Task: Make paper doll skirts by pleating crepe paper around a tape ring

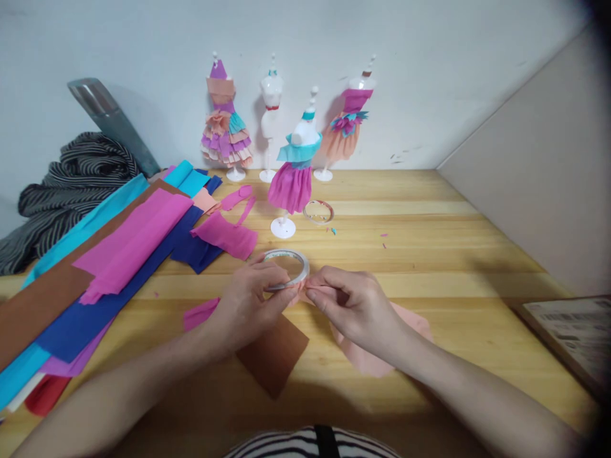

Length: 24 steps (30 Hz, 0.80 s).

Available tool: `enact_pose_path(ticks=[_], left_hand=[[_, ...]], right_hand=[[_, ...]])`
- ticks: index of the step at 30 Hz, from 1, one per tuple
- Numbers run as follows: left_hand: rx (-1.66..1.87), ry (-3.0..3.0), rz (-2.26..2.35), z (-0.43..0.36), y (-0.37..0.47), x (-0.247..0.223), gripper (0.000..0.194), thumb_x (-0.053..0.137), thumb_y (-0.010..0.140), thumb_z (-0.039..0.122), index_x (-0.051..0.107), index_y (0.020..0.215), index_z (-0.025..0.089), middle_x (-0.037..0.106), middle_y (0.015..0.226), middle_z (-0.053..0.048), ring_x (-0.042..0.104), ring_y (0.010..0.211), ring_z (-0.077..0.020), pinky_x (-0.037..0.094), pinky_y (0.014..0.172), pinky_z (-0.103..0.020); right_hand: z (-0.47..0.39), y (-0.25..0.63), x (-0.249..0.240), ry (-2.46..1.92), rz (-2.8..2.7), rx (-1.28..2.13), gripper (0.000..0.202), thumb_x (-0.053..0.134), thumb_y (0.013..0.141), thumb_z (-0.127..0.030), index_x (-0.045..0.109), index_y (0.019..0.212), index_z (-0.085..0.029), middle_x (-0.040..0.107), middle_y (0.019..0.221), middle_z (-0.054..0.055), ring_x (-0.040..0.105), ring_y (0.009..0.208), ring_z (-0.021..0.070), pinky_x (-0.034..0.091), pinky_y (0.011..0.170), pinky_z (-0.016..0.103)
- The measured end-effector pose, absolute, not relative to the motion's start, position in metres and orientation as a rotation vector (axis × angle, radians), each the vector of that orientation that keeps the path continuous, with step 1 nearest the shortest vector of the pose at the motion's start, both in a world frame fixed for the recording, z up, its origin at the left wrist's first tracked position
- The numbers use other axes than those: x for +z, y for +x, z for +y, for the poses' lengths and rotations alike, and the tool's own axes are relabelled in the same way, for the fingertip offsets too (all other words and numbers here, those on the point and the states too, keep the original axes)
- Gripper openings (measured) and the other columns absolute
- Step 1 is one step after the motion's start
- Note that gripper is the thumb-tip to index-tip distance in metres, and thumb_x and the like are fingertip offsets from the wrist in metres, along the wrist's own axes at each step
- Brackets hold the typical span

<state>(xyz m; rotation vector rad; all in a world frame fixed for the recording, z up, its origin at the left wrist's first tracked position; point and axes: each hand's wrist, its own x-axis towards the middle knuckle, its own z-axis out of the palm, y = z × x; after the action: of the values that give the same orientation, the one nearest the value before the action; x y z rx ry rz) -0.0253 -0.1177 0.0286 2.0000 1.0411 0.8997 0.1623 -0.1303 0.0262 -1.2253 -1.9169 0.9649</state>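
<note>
My left hand [260,286] grips a roll of tape [301,272], its white ring tilted over the table. Right beside it, my right hand [346,296] pinches a peach strip of crepe paper [365,356], gathered where it meets the tape roll's edge. The rest of that peach paper hangs below and behind my right hand onto the tabletop. Under my left hand lies a brown paper piece [274,353], and a pink scrap [200,313] sits near my left wrist. A mini mannequin in a teal and magenta paper dress [290,187] stands just beyond my hands.
Further mannequins stand by the wall: one in a ruffled dress [225,127], a bare white one [272,95], one in a peach skirt [341,143]. Coloured crepe sheets [138,235] and a striped cloth [81,178] fill the left. Another tape roll [319,212] lies behind; a box [568,337] sits right.
</note>
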Motion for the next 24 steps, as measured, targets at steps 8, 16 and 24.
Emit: enact_pose_path(ticks=[8,16,24], left_hand=[[0.902,1.999,1.047,-0.1175,-0.0248,0.0278,0.025,0.058,0.086,0.018,0.059,0.062,0.014,0.060,0.063,0.000,0.052,0.065,-0.0124,0.038,0.066,-0.026],[0.901,1.975,1.054,-0.1174,-0.0264,0.0278,0.031,0.057,0.087,0.020,0.054,0.057,0.014,0.053,0.058,0.002,0.049,0.062,-0.0107,0.035,0.063,-0.025],[0.846,1.989,1.052,-0.1174,-0.0253,0.0288,0.033,0.055,0.089,0.023,0.052,0.057,0.015,0.050,0.058,0.002,0.046,0.062,-0.0114,0.037,0.065,-0.026]], right_hand=[[-0.1313,0.1630,0.0260,-1.237,-1.911,0.959,0.020,0.051,0.087,-0.026,0.060,0.071,-0.017,0.056,0.058,0.000,0.047,0.050,0.0111,0.036,0.048,0.022],[-0.1276,0.1641,0.0233,-1.380,-1.856,0.902,0.021,0.053,0.084,-0.029,0.061,0.070,-0.015,0.054,0.055,0.000,0.045,0.048,0.0106,0.036,0.047,0.022],[-0.1306,0.1599,0.0249,-1.346,-1.853,0.943,0.019,0.051,0.083,-0.026,0.058,0.068,-0.017,0.043,0.049,-0.005,0.038,0.040,0.0075,0.030,0.040,0.020]])
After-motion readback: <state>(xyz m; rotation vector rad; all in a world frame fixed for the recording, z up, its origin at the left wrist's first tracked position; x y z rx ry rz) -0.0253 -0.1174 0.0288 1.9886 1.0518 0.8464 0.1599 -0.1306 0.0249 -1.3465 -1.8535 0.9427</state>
